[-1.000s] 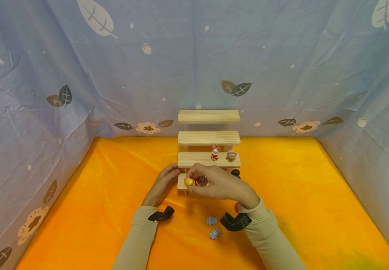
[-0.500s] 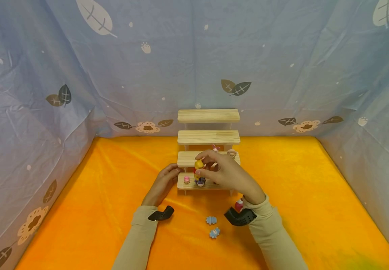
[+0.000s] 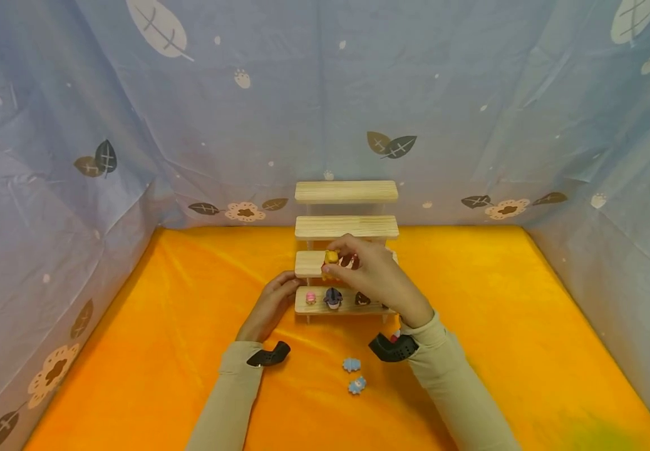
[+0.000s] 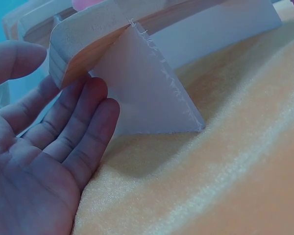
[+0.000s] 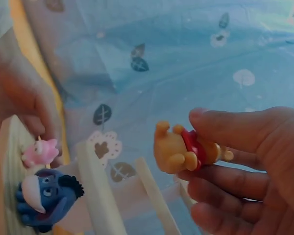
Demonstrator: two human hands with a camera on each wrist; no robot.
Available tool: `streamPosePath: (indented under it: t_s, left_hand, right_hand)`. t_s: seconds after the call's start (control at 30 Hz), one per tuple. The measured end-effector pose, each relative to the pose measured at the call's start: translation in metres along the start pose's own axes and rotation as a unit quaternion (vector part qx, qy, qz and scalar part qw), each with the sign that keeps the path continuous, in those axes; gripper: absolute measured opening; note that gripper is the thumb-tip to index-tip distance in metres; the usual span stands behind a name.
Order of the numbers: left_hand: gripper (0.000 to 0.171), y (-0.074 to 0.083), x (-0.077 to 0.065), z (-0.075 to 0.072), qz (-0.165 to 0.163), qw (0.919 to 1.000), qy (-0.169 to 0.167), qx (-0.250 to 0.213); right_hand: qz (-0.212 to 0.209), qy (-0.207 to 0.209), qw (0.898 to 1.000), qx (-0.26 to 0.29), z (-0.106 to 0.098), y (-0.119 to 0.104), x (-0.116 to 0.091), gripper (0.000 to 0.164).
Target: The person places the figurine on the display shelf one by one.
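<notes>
The yellow figurine (image 5: 167, 152) in its red shirt rises from over the bottom step (image 3: 348, 304) a second ago to the left end of the second step (image 3: 309, 263), pinched between the thumb and fingers of my right hand (image 3: 371, 270). My left hand (image 3: 269, 304) rests, fingers relaxed, at the bottom step's left edge. From that edge sit a pink figurine (image 3: 310, 298), a blue donkey (image 3: 333, 298) and a dark brown figurine (image 3: 362, 299); two pale blue figures (image 3: 351, 364) lie on the orange cloth (image 3: 299, 407) in front.
</notes>
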State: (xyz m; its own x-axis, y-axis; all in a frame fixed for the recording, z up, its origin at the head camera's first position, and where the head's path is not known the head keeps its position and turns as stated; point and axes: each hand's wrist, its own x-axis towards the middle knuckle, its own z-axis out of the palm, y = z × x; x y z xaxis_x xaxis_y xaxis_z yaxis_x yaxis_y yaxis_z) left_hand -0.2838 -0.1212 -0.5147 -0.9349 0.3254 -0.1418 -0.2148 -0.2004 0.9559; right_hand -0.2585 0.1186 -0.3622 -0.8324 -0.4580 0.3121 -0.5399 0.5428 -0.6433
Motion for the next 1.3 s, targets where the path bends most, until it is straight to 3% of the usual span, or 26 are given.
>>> streamPosePath:
  t_s: [0.2, 0.5, 1.0, 1.3]
  left_hand:
    - [0.044, 0.0, 0.0, -0.001, -0.003, 1.0, -0.002, -0.001]
    - [0.043, -0.001, -0.001, -0.001, -0.006, 0.9999, 0.009, -0.008]
    - [0.044, -0.001, 0.001, -0.002, 0.006, 0.9998, 0.002, -0.016]
    - [0.042, 0.001, -0.002, -0.002, 0.002, 0.9997, -0.002, -0.025]
  right_hand:
    - [-0.022, 0.027, 0.997, -0.072, -0.001, -0.003, 0.014, 0.033]
    - [-0.075, 0.068, 0.979, -0.176, -0.007, -0.001, 0.034, 0.031]
    - [-0.06, 0.044, 0.971, -0.227, 0.004, 0.011, 0.043, 0.034]
    - [-0.065, 0.041, 0.958, -0.277, 0.014, 0.018, 0.04, 0.034]
